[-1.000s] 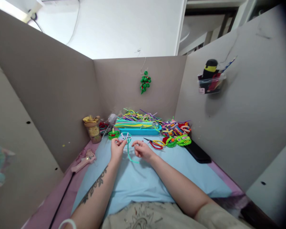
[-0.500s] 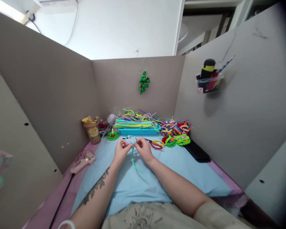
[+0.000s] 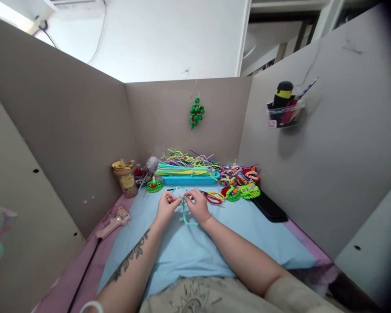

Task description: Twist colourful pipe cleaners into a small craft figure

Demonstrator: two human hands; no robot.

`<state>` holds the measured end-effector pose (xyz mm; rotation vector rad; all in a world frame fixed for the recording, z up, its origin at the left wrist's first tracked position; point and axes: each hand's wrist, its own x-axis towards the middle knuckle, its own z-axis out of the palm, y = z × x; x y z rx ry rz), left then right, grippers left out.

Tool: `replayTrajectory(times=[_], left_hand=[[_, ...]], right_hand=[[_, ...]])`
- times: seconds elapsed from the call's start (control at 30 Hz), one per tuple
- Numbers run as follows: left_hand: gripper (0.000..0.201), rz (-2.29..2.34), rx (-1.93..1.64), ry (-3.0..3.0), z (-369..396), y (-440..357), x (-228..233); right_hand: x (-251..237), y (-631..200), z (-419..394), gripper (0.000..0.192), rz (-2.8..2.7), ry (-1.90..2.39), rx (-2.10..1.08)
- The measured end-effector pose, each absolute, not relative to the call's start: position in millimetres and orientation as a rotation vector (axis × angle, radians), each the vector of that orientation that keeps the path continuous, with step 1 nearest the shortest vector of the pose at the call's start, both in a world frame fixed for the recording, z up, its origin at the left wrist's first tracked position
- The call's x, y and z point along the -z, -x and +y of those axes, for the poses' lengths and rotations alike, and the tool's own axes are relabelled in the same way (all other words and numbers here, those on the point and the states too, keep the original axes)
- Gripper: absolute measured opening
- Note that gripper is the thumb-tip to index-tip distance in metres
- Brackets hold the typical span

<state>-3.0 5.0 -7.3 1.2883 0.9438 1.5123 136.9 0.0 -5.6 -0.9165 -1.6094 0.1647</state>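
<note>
Near the centre, my left hand (image 3: 168,205) and my right hand (image 3: 197,204) meet at the fingertips. Both pinch a teal pipe cleaner (image 3: 184,215), whose loose end hangs down between them and bends to the right. More of it curves up behind the fingers, beside something pale that is too small to make out. Just past my right hand lie scissors (image 3: 216,198) with red and yellow handles. A green fuzzy figure (image 3: 154,185) sits beyond my left hand.
A blue tray (image 3: 189,180) heaped with pipe cleaners stands at the back. Finished fuzzy pieces (image 3: 250,190) and a black flat case (image 3: 270,206) are on the right. At left are a glue gun (image 3: 114,225) with its cord and a cup (image 3: 127,180). Grey panels enclose three sides.
The hanging end of the pipe cleaner has risen and now bends more sharply to the right. My hands stay nearly in place, with the fingers slightly shifted.
</note>
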Motion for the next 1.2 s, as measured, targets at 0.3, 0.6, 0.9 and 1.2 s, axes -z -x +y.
replayTrajectory(times=[0.3, 0.6, 0.9, 1.2], left_hand=[[0.042, 0.917, -1.527, -1.294, 5.5, 3.0, 8.7], [0.042, 0.940, -1.526, -1.310, 4.8, 3.3, 8.0], [0.042, 0.961, -1.526, -1.365, 5.5, 4.8, 7.4], [0.040, 1.075, -1.571, -1.449, 3.0, 3.2, 6.5]], right_hand=[[9.2, -137.5, 3.3, 0.014, -1.701, 0.928, -0.027], [6.3, -136.4, 0.1, 0.015, -1.719, 0.904, -0.086], [4.4, -135.8, 1.3, 0.012, -1.714, 0.839, -0.191], [15.2, -135.4, 10.3, 0.011, -1.726, 0.880, -0.249]])
